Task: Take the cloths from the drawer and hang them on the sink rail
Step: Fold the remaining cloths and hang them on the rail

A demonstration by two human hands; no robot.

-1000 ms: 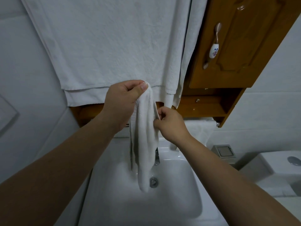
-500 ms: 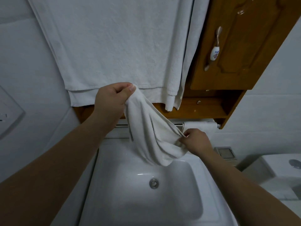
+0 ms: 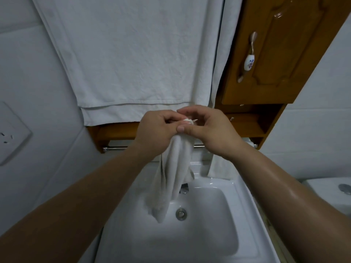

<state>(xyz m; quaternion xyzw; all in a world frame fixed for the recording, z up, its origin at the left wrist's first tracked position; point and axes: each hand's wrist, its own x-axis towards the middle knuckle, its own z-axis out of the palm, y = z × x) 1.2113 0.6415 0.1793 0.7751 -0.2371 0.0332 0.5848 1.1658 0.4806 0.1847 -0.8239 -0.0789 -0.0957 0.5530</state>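
Note:
A small white cloth hangs bunched over the white sink. My left hand grips its top edge. Close beside it, my right hand pinches a corner of the same edge between thumb and fingers. Both hands are in front of and a little above the metal sink rail, which runs under the wooden shelf. Another white cloth hangs from the rail on the right, partly hidden by my right wrist.
A large white towel hangs on the wall above. A wooden cabinet with a porcelain handle is at upper right. A wall socket is at left, a toilet tank at right. The drain sits mid-basin.
My right hand let go of the cloth's lower corner and rose to the top edge beside my left hand. The cloth, spread before, now hangs bunched straight down.

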